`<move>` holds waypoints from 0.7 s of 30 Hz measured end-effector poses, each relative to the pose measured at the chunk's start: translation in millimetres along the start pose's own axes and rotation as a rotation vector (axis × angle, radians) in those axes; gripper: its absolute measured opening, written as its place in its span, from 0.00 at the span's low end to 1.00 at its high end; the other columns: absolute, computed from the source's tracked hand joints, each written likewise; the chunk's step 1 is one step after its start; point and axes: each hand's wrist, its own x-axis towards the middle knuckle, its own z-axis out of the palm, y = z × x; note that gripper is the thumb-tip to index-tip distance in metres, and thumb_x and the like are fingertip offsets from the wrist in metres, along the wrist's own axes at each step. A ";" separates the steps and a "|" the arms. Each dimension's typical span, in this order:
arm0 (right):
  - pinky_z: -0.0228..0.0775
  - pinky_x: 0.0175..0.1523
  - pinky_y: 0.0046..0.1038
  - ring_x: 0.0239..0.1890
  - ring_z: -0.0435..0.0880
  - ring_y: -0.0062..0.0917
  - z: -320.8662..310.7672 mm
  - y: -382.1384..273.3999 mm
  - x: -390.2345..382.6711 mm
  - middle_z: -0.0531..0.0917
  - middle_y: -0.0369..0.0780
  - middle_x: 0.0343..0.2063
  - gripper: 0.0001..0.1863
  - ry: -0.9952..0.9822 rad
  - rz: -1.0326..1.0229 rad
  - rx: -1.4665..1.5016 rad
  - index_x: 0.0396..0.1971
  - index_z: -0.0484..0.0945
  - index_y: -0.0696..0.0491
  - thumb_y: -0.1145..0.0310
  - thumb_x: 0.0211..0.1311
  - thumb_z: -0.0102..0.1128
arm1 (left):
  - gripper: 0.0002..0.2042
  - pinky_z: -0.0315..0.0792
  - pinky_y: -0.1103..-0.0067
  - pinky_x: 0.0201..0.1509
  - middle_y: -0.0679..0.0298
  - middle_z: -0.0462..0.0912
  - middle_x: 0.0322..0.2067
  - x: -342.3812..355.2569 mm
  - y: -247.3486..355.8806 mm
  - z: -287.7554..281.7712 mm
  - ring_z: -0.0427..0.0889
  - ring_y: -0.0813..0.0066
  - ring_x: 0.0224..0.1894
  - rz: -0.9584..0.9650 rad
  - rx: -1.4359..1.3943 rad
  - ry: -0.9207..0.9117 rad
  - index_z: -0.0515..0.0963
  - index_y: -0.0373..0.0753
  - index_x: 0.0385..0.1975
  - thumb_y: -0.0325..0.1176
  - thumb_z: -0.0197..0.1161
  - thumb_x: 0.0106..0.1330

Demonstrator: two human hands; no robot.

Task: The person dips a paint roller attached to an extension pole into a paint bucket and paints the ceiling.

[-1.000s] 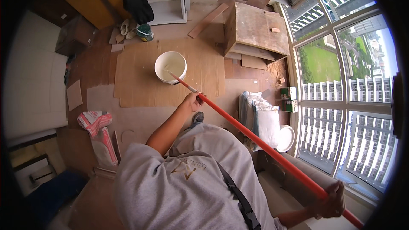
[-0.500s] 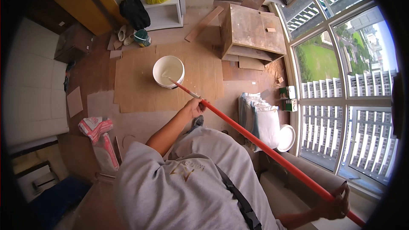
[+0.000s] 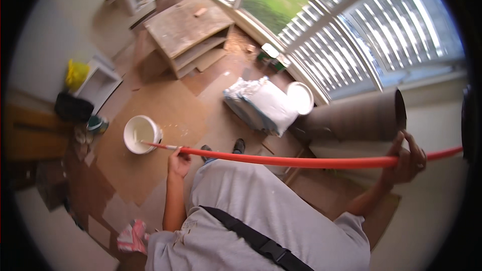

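A long red pole (image 3: 281, 158) crosses in front of my body, its thin far end reaching into a white bucket (image 3: 129, 135) on cardboard (image 3: 125, 175). My left hand (image 3: 179, 163) grips the pole near its pale metal section, with the forearm bare. Farther along, at the right, my right hand (image 3: 404, 160) holds the thicker red part, some fingers raised over it. Just behind that hand lies a large dark brown roll (image 3: 351, 116). What the bucket holds looks pale but is hard to make out.
A wooden cabinet (image 3: 178, 25) stands by the windows (image 3: 273, 7). Stacked white sacks (image 3: 261, 103) and a white lid (image 3: 299, 96) lie before the roll. A yellow bag (image 3: 76, 75), a black bag (image 3: 73, 106) and a small pail (image 3: 96, 124) are at left; pink-white sacks (image 3: 131, 236) at lower left.
My view has swung round, so the pole now runs nearly level across the picture and the bucket sits farther left and lower. Both hands still hold the pole; the picture is slightly blurred.
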 end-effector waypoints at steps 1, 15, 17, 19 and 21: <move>0.73 0.47 0.31 0.33 0.84 0.22 -2.9 -2.5 -0.4 0.90 0.31 0.34 0.20 0.001 -0.012 0.003 0.17 0.69 0.47 0.71 0.61 0.73 | 0.09 0.80 0.75 0.37 0.59 0.86 0.36 1.0 0.5 -0.5 0.86 0.68 0.41 0.058 0.022 0.069 0.79 0.37 0.38 0.34 0.55 0.74; 0.70 0.54 0.31 0.35 0.83 0.22 -4.7 10.2 -57.7 0.89 0.30 0.36 0.19 -0.127 0.001 0.096 0.17 0.70 0.43 0.68 0.59 0.75 | 0.08 0.78 0.78 0.32 0.61 0.86 0.31 6.1 -6.8 14.9 0.85 0.72 0.32 0.022 0.134 0.123 0.78 0.38 0.35 0.34 0.55 0.66; 0.71 0.52 0.30 0.34 0.83 0.21 -3.7 12.0 -58.5 0.89 0.30 0.37 0.14 -0.152 -0.009 0.016 0.21 0.75 0.46 0.69 0.60 0.73 | 0.06 0.76 0.79 0.31 0.62 0.85 0.30 5.0 -12.5 21.0 0.83 0.72 0.30 0.024 0.177 0.113 0.78 0.39 0.31 0.33 0.56 0.65; 0.72 0.51 0.30 0.35 0.84 0.21 -3.6 24.0 -63.1 0.90 0.30 0.38 0.10 -0.063 0.124 0.033 0.23 0.79 0.48 0.69 0.62 0.72 | 0.06 0.75 0.80 0.31 0.62 0.84 0.27 -1.0 -18.5 22.6 0.82 0.72 0.29 -0.022 0.179 0.096 0.76 0.41 0.28 0.33 0.56 0.65; 0.74 0.49 0.30 0.36 0.85 0.22 -2.0 31.7 -74.3 0.90 0.31 0.39 0.11 -0.061 0.117 0.019 0.22 0.78 0.49 0.71 0.62 0.72 | 0.05 0.74 0.78 0.33 0.66 0.81 0.26 -2.9 -19.7 26.9 0.79 0.74 0.29 0.002 0.135 0.093 0.75 0.42 0.27 0.32 0.58 0.65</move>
